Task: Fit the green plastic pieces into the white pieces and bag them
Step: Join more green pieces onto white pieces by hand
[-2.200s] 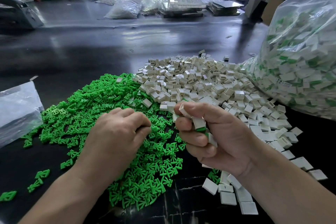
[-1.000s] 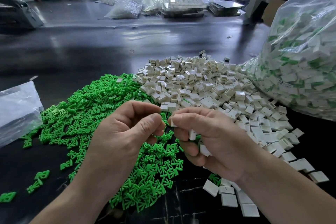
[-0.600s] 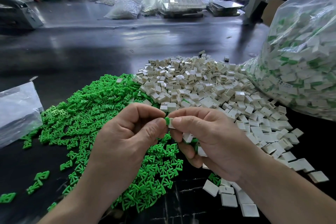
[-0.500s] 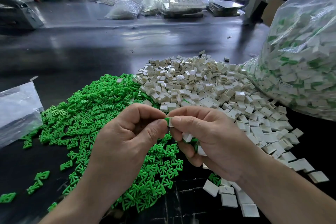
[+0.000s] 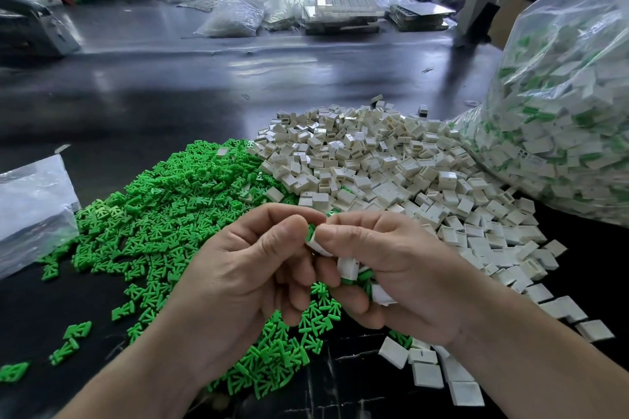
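A heap of small green plastic pieces (image 5: 163,214) lies on the dark table at left, touching a heap of square white pieces (image 5: 367,163) at centre right. Above the green heap my left hand (image 5: 245,275) pinches a green piece (image 5: 311,229) between thumb and forefinger. My right hand (image 5: 391,269) holds a white piece (image 5: 316,244) against it with thumb and forefinger. The same hand keeps a few more white pieces (image 5: 349,267) in its curled fingers, some with green showing. A big clear bag (image 5: 561,105) of fitted white-and-green pieces stands at right.
A flat clear plastic bag (image 5: 30,207) lies at the left edge. Loose white pieces (image 5: 442,381) and green pieces (image 5: 71,337) are scattered near me. Bags and trays (image 5: 340,13) sit at the far side of the dark table (image 5: 170,78).
My left hand rose from the green heap with a green piece and met my right hand. The green piece now sits against the white piece between my fingertips.
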Motion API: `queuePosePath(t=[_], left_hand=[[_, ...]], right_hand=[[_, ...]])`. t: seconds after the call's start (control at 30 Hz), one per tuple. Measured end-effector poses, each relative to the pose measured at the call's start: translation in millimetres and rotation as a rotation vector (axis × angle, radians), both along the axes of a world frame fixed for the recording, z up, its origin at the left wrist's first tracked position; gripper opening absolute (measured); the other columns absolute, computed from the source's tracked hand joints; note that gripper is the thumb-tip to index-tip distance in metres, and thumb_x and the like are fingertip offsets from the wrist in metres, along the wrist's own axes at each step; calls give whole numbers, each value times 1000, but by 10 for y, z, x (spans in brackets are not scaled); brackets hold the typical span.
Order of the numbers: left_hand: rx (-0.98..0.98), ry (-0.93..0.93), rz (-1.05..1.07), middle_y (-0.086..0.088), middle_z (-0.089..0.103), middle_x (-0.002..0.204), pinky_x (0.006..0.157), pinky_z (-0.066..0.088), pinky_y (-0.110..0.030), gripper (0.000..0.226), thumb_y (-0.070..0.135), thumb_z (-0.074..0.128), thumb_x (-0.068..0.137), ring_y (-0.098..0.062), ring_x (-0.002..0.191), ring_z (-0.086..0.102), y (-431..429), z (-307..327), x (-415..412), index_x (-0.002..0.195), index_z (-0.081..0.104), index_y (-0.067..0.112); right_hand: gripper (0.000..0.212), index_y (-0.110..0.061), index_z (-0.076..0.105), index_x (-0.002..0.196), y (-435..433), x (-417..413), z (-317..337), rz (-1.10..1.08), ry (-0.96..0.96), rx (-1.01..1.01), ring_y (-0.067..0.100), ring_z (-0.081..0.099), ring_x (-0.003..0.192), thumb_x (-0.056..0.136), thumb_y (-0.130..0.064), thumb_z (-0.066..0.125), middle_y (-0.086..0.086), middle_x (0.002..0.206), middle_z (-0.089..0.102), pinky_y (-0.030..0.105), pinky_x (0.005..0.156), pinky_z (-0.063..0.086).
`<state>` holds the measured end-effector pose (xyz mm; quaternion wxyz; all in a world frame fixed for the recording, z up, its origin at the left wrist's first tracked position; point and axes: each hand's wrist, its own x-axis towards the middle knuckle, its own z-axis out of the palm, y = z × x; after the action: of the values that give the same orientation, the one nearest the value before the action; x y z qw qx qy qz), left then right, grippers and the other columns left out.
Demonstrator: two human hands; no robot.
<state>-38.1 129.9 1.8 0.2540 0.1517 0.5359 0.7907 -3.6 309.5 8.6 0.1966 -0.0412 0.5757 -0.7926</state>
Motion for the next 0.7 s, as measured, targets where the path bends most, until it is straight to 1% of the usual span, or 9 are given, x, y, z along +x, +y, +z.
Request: queuePosePath(t=[0.07,0.2,0.27,0.37,0.43,0.57,0.7], left_hand=[[25,-39,-21,-8,63,60,38,46,-22,47,41,86,66,-15,43,57,-13,15,-9,100,73,11],[9,-43,-11,-10,64,63,40,48,-23,49,35,88,64,-17,47,61,-33,18,-34,102,74,8],[-29,-13,4,-10,65,65,42,49,-24,48,35,86,66,-18,49,61,-39,6,-44,103,74,8],[-60,33,34,-11,65,65,43,48,-25,43,34,82,70,-20,50,61,-51,-9,-52,105,74,9],[-62,64,55,-12,65,64,42,47,-26,39,33,80,72,-21,49,61,-53,-18,-52,104,73,10],[-57,118,90,-14,65,63,42,47,-27,36,37,83,71,-22,48,61,-42,-42,-50,94,70,13],[-36,163,97,-14,65,63,42,47,-28,36,41,84,71,-23,47,61,-44,-44,-36,87,68,14]], right_hand=[[19,-8,65,84,6,0,8,8,-24,-13,11,47,44,90,-26,63,8,71,57,18,36,35],[12,-17,69,73,1,-19,18,-56,-51,11,11,46,44,84,-22,70,3,68,57,18,37,34],[8,-16,70,76,10,-23,14,-88,-70,-1,12,46,47,81,-19,75,4,69,57,19,37,34],[3,-14,71,83,18,-20,15,-100,-88,-52,12,47,49,84,-16,73,4,71,58,20,37,35],[6,-15,73,81,9,-16,25,-97,-93,-71,12,47,49,85,-18,69,4,72,58,20,36,35],[22,-17,70,75,-10,-2,37,-98,-73,-20,12,47,49,96,-19,64,4,72,58,19,37,35],[20,-15,66,78,-28,16,52,-76,-60,21,11,46,45,95,-25,64,4,70,58,19,36,35]])
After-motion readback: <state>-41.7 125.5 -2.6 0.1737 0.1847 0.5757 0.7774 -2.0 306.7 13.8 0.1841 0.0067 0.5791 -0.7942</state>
